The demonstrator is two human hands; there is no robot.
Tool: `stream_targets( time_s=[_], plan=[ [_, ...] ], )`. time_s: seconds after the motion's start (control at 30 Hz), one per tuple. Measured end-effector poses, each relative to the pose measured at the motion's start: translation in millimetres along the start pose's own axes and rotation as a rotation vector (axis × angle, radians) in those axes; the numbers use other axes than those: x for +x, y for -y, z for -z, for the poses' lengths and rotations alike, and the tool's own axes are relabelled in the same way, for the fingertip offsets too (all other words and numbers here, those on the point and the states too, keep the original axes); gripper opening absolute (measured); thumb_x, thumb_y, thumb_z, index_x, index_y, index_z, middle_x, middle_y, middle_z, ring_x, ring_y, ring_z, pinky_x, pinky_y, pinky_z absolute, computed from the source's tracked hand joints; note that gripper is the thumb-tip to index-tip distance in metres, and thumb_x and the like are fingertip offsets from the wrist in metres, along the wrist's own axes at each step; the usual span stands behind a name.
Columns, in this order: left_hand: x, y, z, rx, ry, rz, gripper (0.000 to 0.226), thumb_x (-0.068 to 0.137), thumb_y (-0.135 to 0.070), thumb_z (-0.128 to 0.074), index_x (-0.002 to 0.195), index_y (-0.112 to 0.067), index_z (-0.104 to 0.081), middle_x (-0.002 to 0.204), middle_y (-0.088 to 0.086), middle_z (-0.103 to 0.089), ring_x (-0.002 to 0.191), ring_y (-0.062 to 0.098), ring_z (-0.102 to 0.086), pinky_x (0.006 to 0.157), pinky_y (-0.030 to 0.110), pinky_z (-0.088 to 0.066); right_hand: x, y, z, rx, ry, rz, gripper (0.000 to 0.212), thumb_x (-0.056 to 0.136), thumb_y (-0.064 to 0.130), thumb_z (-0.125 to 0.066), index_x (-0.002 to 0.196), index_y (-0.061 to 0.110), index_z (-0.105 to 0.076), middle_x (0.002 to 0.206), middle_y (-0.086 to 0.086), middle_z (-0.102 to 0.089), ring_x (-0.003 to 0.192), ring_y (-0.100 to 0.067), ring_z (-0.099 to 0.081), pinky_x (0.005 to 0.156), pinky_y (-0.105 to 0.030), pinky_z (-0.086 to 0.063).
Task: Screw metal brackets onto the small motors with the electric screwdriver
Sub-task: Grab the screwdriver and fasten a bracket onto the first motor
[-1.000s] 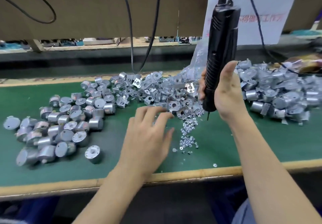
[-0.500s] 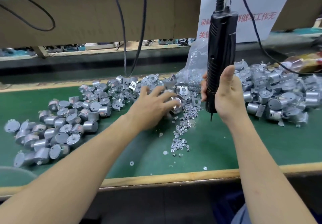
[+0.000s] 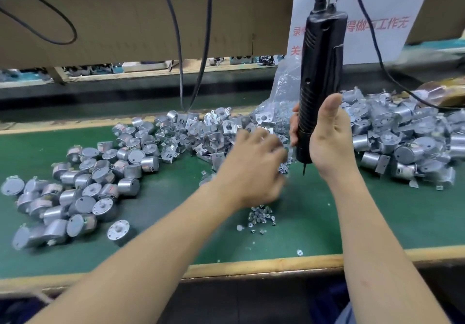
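Green mat (image 3: 377, 210), black cables (image 3: 178, 46), sign (image 3: 372, 1) — red lettering

Left hand (image 3: 251, 170) bare, fingers motion-blurred. Right hand (image 3: 329, 142) bare, sharp. Both forearms (image 3: 151, 260) bare right to the frame edge. Light blue-grey fabric (image 3: 348, 314) at the bottom edge beside the right forearm, darker blue cloth (image 3: 324, 301) just left of it; garment type unclear.

A green-topped bench (image 3: 377, 223) with a pale wooden front edge carries a heap of bare motors (image 3: 83, 190) at the left of the frame, loose brackets (image 3: 201, 132) in the upper middle, small screws (image 3: 260, 216) strewn below them, and bracketed motors (image 3: 402, 145) piled at the right
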State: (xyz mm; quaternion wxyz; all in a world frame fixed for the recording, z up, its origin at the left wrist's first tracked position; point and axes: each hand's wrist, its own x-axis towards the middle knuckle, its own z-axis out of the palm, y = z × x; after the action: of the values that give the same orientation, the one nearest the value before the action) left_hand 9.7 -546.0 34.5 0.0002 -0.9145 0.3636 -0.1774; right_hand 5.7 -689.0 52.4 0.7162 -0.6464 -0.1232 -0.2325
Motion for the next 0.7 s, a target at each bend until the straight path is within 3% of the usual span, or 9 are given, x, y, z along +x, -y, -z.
stream_targets(
  time_s=[0.07,0.17,0.33,0.47,0.57,0.63,0.7],
  plan=[
    [4,-24,-8,-0.071,0.107,-0.04,0.037,0.083,-0.032,-0.047,0.104,-0.01,-0.067,0.111,0.01,-0.063,0.104,0.031,-0.056,0.087,0.041,-0.045,1,0,1,0.0,-0.02,0.008,0.073,0.076,0.089,-0.035,0.079,0.02,-0.059,0.06,0.002,-0.058,0.047,-0.017,-0.052,0.048,-0.028,-0.045],
    [9,-41,-21,-0.07,0.189,0.018,0.031,0.092,-0.032,-0.044,0.104,-0.009,-0.062,0.114,0.011,-0.059,0.107,0.031,-0.054,0.088,0.039,-0.043,2,-1,5,0.0,-0.027,0.006,0.075,0.075,0.09,-0.036,0.082,0.019,-0.059,0.06,0.003,-0.059,0.047,-0.017,-0.053,0.049,-0.028,-0.047],
    [24,-43,-31,0.03,0.255,0.082,0.043,0.098,-0.035,-0.037,0.118,-0.003,-0.057,0.13,0.02,-0.05,0.116,0.032,-0.05,0.088,0.041,-0.039,1,1,7,-0.017,-0.025,0.013,0.076,0.075,0.09,-0.035,0.083,0.018,-0.059,0.061,0.003,-0.059,0.048,-0.017,-0.054,0.05,-0.028,-0.048],
    [36,-41,-34,0.038,0.257,0.123,0.046,0.1,-0.035,-0.032,0.12,-0.002,-0.058,0.126,0.019,-0.052,0.11,0.032,-0.05,0.082,0.04,-0.038,1,2,5,-0.018,-0.025,0.024,0.075,0.075,0.089,-0.034,0.08,0.018,-0.059,0.06,0.002,-0.058,0.049,-0.019,-0.053,0.05,-0.029,-0.048],
    [36,-44,-39,0.089,0.279,0.167,0.062,0.102,-0.049,-0.028,0.137,0.0,-0.043,0.139,0.022,-0.043,0.118,0.032,-0.043,0.098,0.039,-0.037,1,2,6,-0.023,-0.017,0.028,0.073,0.077,0.087,-0.033,0.079,0.018,-0.059,0.061,0.001,-0.059,0.05,-0.02,-0.054,0.051,-0.031,-0.049],
    [30,-47,-41,0.064,0.339,0.212,0.078,0.101,-0.059,-0.024,0.151,0.001,-0.02,0.156,0.024,-0.023,0.134,0.036,-0.032,0.112,0.041,-0.03,0,2,7,-0.018,-0.014,0.028,0.074,0.078,0.087,-0.033,0.08,0.018,-0.059,0.062,0.001,-0.059,0.05,-0.019,-0.054,0.052,-0.03,-0.049],
    [20,-49,-41,0.033,0.393,0.226,0.087,0.098,-0.066,-0.018,0.154,0.0,-0.01,0.161,0.023,-0.01,0.144,0.037,-0.017,0.118,0.044,-0.02,-1,3,6,-0.009,-0.006,0.022,0.074,0.077,0.088,-0.035,0.08,0.018,-0.059,0.062,0.001,-0.059,0.05,-0.019,-0.054,0.052,-0.028,-0.049]
  ],
)
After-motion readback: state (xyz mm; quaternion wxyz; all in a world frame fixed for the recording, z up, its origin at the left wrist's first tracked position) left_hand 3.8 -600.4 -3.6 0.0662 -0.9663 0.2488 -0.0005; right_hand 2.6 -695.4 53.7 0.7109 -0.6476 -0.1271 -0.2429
